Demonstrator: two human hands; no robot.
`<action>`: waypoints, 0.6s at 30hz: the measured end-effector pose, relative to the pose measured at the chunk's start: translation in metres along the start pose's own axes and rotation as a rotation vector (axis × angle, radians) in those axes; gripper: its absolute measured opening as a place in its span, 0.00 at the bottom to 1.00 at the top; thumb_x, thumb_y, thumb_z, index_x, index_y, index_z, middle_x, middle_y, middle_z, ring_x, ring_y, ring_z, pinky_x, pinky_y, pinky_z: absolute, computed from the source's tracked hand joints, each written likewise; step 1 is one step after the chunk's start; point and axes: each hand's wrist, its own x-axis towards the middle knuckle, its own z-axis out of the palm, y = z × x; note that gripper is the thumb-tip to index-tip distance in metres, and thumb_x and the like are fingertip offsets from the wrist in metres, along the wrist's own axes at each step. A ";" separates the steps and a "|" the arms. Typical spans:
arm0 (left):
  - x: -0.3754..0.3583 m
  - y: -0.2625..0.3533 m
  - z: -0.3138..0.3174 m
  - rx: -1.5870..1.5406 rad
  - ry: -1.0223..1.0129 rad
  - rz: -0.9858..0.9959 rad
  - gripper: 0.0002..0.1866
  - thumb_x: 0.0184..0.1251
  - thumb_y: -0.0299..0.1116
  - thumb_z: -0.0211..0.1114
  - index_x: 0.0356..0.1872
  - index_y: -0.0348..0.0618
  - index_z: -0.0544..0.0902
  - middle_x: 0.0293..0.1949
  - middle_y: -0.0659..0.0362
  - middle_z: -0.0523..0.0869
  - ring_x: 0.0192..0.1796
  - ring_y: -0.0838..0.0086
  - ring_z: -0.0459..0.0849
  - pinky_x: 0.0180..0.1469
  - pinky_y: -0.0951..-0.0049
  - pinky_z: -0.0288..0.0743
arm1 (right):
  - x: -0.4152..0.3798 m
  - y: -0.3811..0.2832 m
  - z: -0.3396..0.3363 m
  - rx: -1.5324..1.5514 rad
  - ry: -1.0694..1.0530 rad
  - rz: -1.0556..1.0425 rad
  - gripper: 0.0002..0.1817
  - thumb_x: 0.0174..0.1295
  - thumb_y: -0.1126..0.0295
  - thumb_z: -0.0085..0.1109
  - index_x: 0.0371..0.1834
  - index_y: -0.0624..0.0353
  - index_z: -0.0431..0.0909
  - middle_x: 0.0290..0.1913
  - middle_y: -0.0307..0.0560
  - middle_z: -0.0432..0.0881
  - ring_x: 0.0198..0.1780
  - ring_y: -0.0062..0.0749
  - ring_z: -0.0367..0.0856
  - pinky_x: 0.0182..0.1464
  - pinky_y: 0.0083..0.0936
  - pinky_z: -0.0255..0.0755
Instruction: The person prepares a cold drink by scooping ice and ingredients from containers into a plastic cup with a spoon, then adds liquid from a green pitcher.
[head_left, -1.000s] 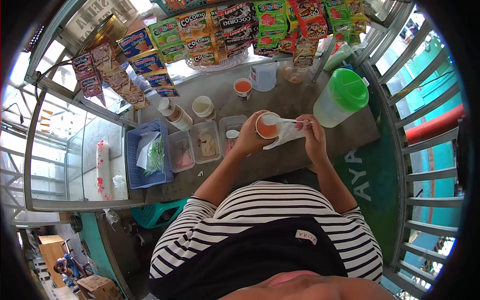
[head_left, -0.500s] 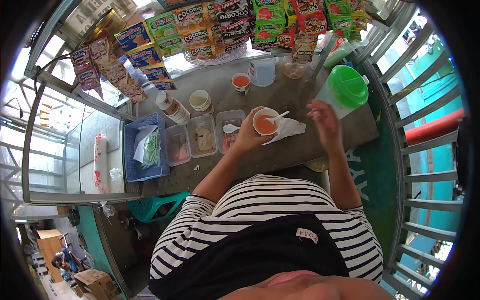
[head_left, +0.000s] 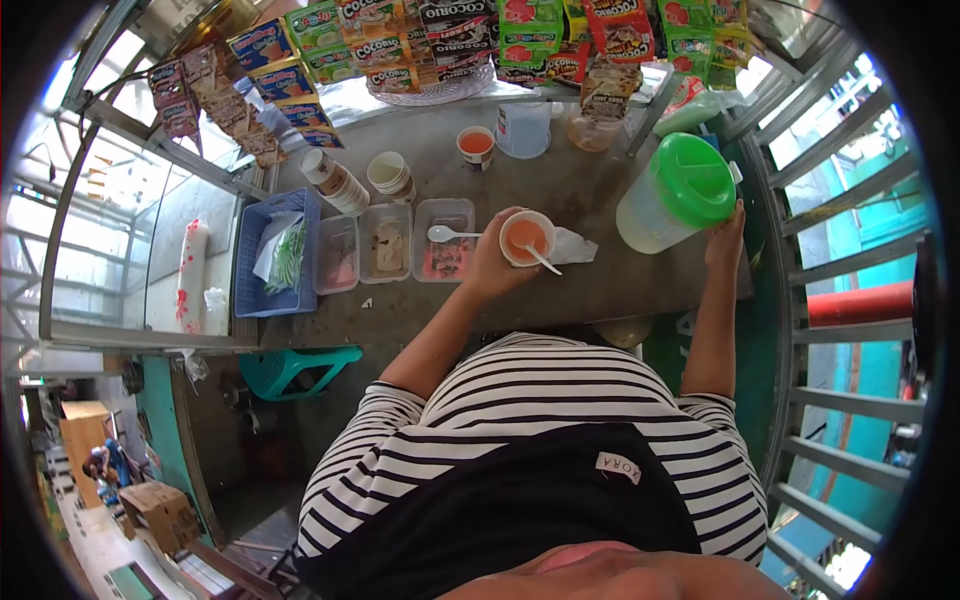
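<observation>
A paper cup [head_left: 527, 238] of orange drink, with a white spoon [head_left: 543, 259] leaning in it, is held in my left hand [head_left: 492, 258], fingers wrapped round its side. My right hand [head_left: 726, 240] is at the right side of the green-lidded pitcher [head_left: 650, 213], by its handle; most of its fingers are hidden behind the pitcher. A second cup of orange drink [head_left: 475, 147] stands further back. Left of my left hand, a white spoon [head_left: 452, 234] lies across a plastic tub [head_left: 443, 262] with pink contents. A crumpled white paper [head_left: 574, 246] lies beside the held cup.
Two more tubs [head_left: 385, 243], a blue basket [head_left: 277, 255] and stacked cups [head_left: 391, 177] stand left on the grey table [head_left: 420, 312]. A clear plastic pitcher [head_left: 524, 131] stands at the back. Snack sachets [head_left: 455, 40] hang above. Metal bars [head_left: 850, 398] line the right side.
My right hand has moved right and down from in front of the green-lidded pitcher to its right side. The spoon in the held cup now leans toward me.
</observation>
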 end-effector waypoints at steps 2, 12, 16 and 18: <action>-0.004 0.002 0.011 -0.030 -0.002 -0.042 0.45 0.40 0.33 0.83 0.65 0.40 0.71 0.57 0.52 0.81 0.60 0.62 0.82 0.64 0.63 0.74 | 0.031 0.025 -0.017 -0.146 -0.346 -0.402 0.25 0.76 0.50 0.52 0.67 0.53 0.71 0.58 0.44 0.80 0.59 0.32 0.79 0.58 0.31 0.75; -0.054 -0.052 0.084 -0.176 0.062 -0.283 0.47 0.43 0.30 0.82 0.68 0.40 0.68 0.59 0.55 0.80 0.63 0.70 0.78 0.67 0.67 0.70 | 0.092 -0.028 0.019 0.258 -0.894 0.336 0.17 0.77 0.57 0.50 0.54 0.58 0.80 0.46 0.46 0.86 0.48 0.34 0.86 0.52 0.34 0.81; -0.071 -0.056 0.105 -0.093 0.114 -0.342 0.45 0.43 0.31 0.82 0.67 0.41 0.69 0.58 0.56 0.80 0.61 0.70 0.79 0.66 0.67 0.70 | 0.070 -0.036 0.019 0.249 -0.851 0.323 0.17 0.77 0.56 0.51 0.53 0.57 0.80 0.48 0.45 0.86 0.48 0.33 0.86 0.52 0.33 0.81; -0.077 -0.062 0.113 -0.068 0.173 -0.296 0.44 0.41 0.32 0.82 0.64 0.38 0.71 0.58 0.52 0.81 0.62 0.63 0.80 0.65 0.66 0.71 | 0.062 -0.034 0.020 0.239 -0.811 0.361 0.17 0.77 0.56 0.51 0.52 0.57 0.80 0.48 0.45 0.86 0.48 0.33 0.86 0.52 0.33 0.81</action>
